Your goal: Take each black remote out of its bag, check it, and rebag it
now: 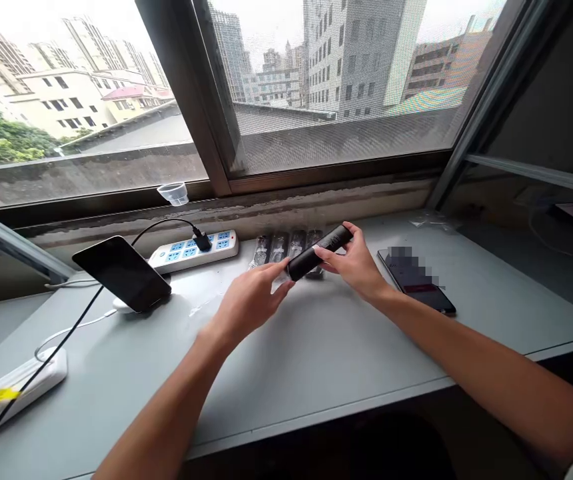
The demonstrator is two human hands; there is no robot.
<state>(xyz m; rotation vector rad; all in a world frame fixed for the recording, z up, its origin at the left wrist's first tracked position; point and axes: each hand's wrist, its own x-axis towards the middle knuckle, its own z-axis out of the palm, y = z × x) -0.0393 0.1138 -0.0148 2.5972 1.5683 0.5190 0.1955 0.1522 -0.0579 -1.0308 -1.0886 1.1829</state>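
Observation:
A black cylinder point(318, 254) with faint lettering along its side is held at a slant above the desk, its right end higher. My right hand point(352, 261) grips it near the upper right end, thumb on the near side. At the lower left end, my left hand point(252, 293) is closed on the cylinder with thumb and fingertips. Just behind, partly covered by the cylinder and my hands, several dark items in clear plastic wrapping point(279, 247) lie in a row. What the cylinder is exactly, I cannot tell.
On the left a dark tablet point(119, 272) leans on a stand beside a power strip point(194, 250) with a black plug in it. Another white strip point(21, 393) lies front left with cables. A phone point(416, 283) rests right of my right hand. A clear plastic cup point(173, 193) sits at the window.

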